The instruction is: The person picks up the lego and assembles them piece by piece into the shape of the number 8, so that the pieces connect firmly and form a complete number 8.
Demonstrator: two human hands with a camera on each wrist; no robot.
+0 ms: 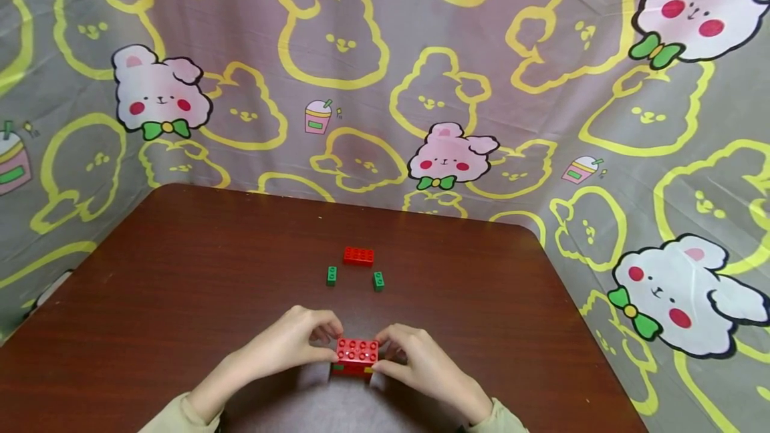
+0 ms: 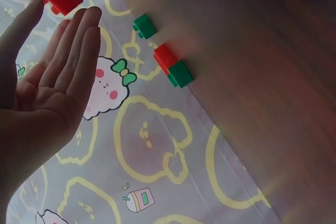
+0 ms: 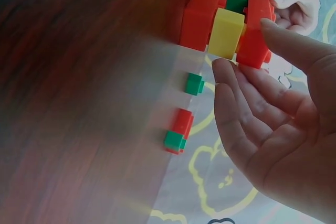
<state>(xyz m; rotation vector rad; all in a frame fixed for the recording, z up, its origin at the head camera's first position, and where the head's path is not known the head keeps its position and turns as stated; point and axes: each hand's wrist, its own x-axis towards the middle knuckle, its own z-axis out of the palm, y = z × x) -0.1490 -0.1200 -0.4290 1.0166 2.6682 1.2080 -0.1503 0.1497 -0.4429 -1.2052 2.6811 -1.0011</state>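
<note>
The brick stack (image 1: 357, 357), red on top with green and yellow bricks between its red layers, stands on the desk (image 1: 180, 299) near its front edge. The left hand (image 1: 301, 343) and right hand (image 1: 415, 359) grasp it from either side with thumb and fingertips. Beyond it lie a red brick (image 1: 358, 256) and two small green bricks (image 1: 331, 276) (image 1: 378, 280), well apart from the hands.

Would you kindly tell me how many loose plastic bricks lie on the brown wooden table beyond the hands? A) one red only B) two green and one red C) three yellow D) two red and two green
B: the head view shows one red plastic brick with two small green plastic bricks nearer the hands.
</note>
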